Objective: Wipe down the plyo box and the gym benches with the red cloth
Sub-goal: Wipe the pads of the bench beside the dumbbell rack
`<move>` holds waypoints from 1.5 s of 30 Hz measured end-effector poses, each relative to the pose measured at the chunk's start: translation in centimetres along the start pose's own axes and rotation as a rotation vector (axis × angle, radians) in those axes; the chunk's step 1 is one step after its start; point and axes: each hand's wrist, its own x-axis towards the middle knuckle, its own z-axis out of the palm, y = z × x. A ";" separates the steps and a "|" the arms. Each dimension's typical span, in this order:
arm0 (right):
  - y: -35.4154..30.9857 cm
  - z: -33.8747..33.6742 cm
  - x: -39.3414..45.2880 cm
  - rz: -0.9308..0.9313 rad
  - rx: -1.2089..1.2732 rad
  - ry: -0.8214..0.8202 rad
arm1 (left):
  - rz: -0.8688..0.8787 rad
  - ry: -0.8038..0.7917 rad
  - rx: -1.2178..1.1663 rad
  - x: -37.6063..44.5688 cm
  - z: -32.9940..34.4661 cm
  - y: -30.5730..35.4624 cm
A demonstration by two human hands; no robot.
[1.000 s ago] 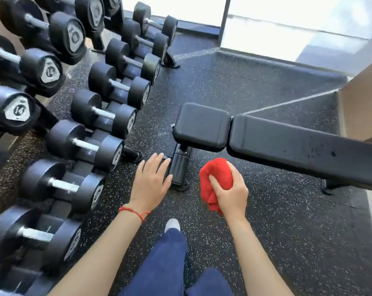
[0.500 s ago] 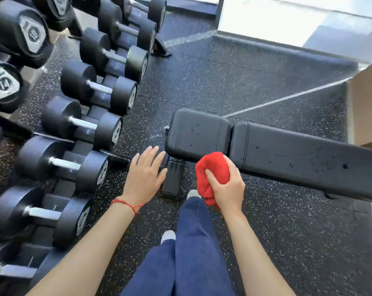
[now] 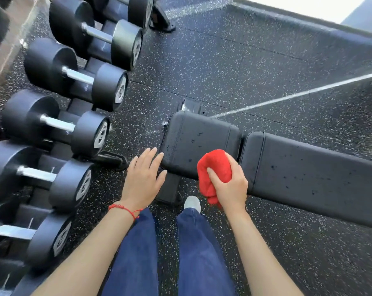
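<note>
Gripping the bunched red cloth, the right hand hovers at the near edge of the gym bench seat pad, which looks spotted and, I judge, not yet wiped. The left hand is flat-fingered and empty by the pad's corner. Next comes pressing down and sweeping rightward; the dumbbell rack crowds the left, the floor beyond lies open.

Black rubber floor flecked with white lay underfoot, crossed by a pale line. Dumbbells (black, steel-handled) sat racked along the left; daylight glared at the upper right.
</note>
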 end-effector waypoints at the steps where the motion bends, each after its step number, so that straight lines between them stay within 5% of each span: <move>1: 0.5 0.7 0.6 0.002 -0.007 0.002 | 0.002 -0.011 -0.002 0.7 0.7 -0.5; 12: 3.9 11.5 5.7 -0.002 -0.111 0.042 | 0.060 -0.109 -0.058 7.1 9.4 -7.3; 25: 8.3 22.5 4.5 -0.151 -0.552 0.453 | 0.214 -0.141 -0.130 11.1 15.9 -12.4; 38: 4.7 22.3 17.1 -0.066 -0.670 0.618 | 0.250 -0.161 -0.167 12.8 16.7 -12.8; 45: 6.9 21.6 13.7 -0.108 -0.717 0.569 | 0.291 -0.134 -0.151 13.4 16.5 -12.1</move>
